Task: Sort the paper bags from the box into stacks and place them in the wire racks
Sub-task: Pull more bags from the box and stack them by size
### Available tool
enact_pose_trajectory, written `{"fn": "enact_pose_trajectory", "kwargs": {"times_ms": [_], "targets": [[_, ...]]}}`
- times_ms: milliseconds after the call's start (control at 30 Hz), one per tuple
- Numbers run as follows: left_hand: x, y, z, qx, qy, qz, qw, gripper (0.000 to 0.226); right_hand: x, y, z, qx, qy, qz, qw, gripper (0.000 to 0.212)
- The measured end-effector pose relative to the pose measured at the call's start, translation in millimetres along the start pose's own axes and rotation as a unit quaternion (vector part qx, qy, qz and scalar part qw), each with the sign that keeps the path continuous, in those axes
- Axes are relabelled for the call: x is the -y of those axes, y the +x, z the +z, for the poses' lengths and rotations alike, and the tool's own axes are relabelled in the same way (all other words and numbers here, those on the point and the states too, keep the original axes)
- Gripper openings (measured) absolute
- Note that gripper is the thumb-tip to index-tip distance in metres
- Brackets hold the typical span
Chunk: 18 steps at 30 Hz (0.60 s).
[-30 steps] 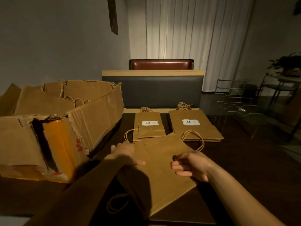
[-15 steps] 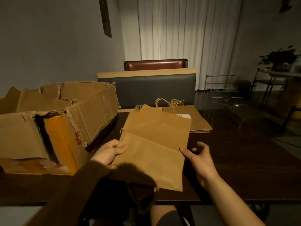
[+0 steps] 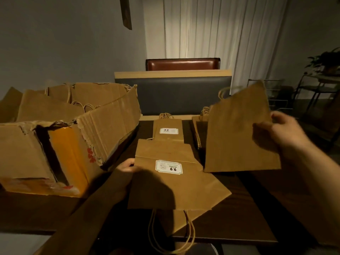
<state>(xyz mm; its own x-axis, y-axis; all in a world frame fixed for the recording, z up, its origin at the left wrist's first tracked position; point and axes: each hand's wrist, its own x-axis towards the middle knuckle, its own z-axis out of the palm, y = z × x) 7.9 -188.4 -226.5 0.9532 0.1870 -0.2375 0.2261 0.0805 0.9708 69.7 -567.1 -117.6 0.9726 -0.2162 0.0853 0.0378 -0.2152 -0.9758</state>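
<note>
My right hand (image 3: pixel 279 133) grips a large brown paper bag (image 3: pixel 239 133) by its right edge and holds it upright above the table, handles up. My left hand (image 3: pixel 127 165) holds the left edge of a labelled brown bag (image 3: pixel 171 183) that lies in front of me with its rope handles hanging over the near table edge. Another bag lies partly under it. A stack of small labelled bags (image 3: pixel 168 130) lies at the table's far middle. A stack of larger bags (image 3: pixel 199 126) is mostly hidden behind the raised bag. The torn cardboard box (image 3: pixel 73 137) on the left holds more bags.
Wire racks (image 3: pixel 276 96) stand at the far right, past the dark wooden table (image 3: pixel 244 208). A padded bench back (image 3: pixel 173 92) runs behind the table. A plant on a metal stand (image 3: pixel 325 65) is at the far right.
My right hand took one bag and lifted it up and to the right. A labelled bag now shows under my left hand, and the small stack behind is uncovered.
</note>
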Motion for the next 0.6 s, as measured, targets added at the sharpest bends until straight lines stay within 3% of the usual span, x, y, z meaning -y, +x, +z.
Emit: {"fn": "enact_pose_trajectory", "kwargs": {"times_ms": [100, 233, 300, 433, 500, 600], "targets": [[1.0, 7.5, -2.3, 0.029, -0.025, -0.011, 0.999, 0.031, 24.2, 4.3, -1.1, 0.022, -0.047, -0.055, 0.997, 0.03], [5.7, 15.3, -0.8, 0.02, -0.009, -0.026, 0.999, 0.034, 27.9, -7.6, 18.6, 0.092, -0.041, -0.153, 0.983, 0.024], [5.3, 16.9, -2.4, 0.028, -0.008, -0.034, 0.999, 0.037, 23.5, -16.8, 31.0, 0.144, -0.075, -0.237, 0.958, 0.022], [7.0, 16.4, -6.0, 0.046, -0.025, -0.038, 0.998, 0.041, -13.2, -7.5, 60.3, 0.239, -0.156, -0.338, 0.897, 0.036], [4.9, 14.1, -2.3, 0.027, -0.086, -0.045, 0.995, 0.028, -44.0, 3.5, 78.8, 0.278, -0.223, -0.349, 0.867, 0.039], [0.8, 17.4, -3.7, -0.022, -0.087, -0.112, 0.99, 0.029, -89.7, 8.6, 101.6, 0.324, -0.229, -0.295, 0.87, 0.039]]}}
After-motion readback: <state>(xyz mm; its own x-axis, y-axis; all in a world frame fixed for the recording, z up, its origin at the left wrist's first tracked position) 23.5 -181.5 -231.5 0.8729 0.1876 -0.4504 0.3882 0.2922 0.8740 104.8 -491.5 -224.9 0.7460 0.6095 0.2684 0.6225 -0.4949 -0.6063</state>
